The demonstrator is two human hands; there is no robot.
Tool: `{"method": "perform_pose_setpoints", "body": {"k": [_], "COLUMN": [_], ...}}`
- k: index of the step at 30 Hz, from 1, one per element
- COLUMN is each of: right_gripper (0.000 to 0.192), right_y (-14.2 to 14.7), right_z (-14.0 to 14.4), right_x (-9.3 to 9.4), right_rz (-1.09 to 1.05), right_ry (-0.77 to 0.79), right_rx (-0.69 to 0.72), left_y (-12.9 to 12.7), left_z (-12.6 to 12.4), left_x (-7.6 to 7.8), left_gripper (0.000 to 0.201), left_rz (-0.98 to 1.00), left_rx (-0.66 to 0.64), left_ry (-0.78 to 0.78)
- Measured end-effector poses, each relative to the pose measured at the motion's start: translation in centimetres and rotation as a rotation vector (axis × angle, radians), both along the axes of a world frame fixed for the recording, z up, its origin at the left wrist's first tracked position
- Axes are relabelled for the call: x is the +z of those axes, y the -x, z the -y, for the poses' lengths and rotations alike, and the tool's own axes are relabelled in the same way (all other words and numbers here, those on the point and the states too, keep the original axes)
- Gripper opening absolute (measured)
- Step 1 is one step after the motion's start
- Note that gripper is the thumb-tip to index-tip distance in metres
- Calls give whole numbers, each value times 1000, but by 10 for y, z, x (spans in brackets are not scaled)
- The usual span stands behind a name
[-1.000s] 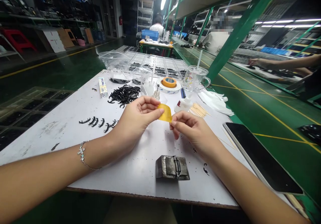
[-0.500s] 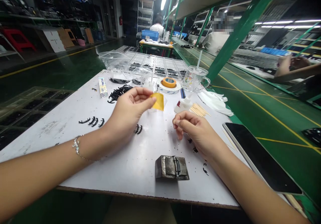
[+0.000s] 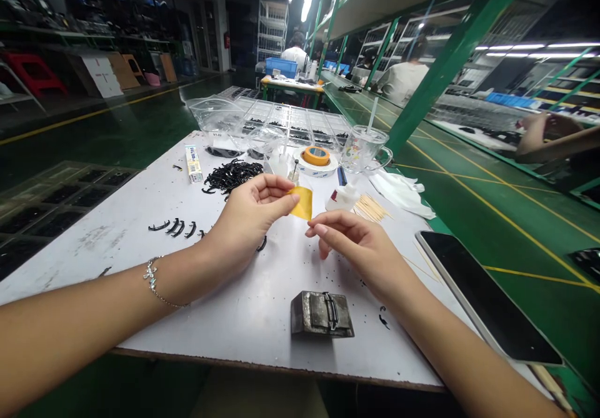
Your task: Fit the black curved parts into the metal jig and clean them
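My left hand [image 3: 253, 213] pinches a small yellow sheet [image 3: 302, 203] between thumb and fingers, above the middle of the white table [image 3: 225, 330]. My right hand [image 3: 354, 237] is closed at the sheet's lower right corner, thumb and index fingertips together. Whether they grip that corner or something tiny cannot be made out. Nearer the front edge, a worn metal block [image 3: 304, 319] carries a thin black curved part [image 3: 332, 310] on top. Similar black parts [image 3: 175, 227] lie in a row left of my left wrist, partly hidden by it. A heap of black parts [image 3: 229, 175] lies behind that hand.
Toward the back stand orange tape [image 3: 315, 155], a glass mug [image 3: 363, 150], a white bottle [image 3: 342, 197], plastic bags [image 3: 215, 115] and clear trays [image 3: 300, 115]. Toothpicks [image 3: 370, 208], white cloth [image 3: 403, 192] and a phone [image 3: 487, 293] lie right. Other people sit farther off.
My left hand has lowered slightly with the yellow sheet and moved a little right. My right hand has moved left, so its fingertips are now at the sheet's lower corner.
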State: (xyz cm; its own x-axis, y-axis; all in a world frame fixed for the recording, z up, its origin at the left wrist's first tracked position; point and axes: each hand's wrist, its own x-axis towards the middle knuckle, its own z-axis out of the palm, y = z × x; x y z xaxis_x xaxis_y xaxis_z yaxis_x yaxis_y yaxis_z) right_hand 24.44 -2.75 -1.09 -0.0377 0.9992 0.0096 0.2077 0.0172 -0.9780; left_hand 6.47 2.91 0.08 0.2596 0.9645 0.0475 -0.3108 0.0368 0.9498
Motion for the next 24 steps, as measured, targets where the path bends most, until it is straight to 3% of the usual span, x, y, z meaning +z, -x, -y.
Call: {"method": "perform_pose_setpoints", "body": {"k": [11, 14, 19, 21, 24], "right_gripper": [15, 15, 29, 20, 15], "right_y": [1, -8, -38, -50, -60], "right_z": [2, 6, 8, 6, -4], "right_x": [5, 15, 28, 30, 35], "right_rz": [45, 143, 250, 380, 741], "right_ry": [-15, -131, -478, -450, -255], "right_rx": [-51, -189, -602, -697, -691], "left_y": [2, 3, 5, 5, 3], "left_z": [5, 3, 1, 1, 3], "left_x": [-1, 2, 3, 2, 2], "left_gripper": [33, 34, 36, 34, 22], "left_rz": [-66, -63, -97, -100, -57], "left_rx": [-45, -51, -131, -170, -241], "left_ry": [-12, -1, 94, 159, 249]}}
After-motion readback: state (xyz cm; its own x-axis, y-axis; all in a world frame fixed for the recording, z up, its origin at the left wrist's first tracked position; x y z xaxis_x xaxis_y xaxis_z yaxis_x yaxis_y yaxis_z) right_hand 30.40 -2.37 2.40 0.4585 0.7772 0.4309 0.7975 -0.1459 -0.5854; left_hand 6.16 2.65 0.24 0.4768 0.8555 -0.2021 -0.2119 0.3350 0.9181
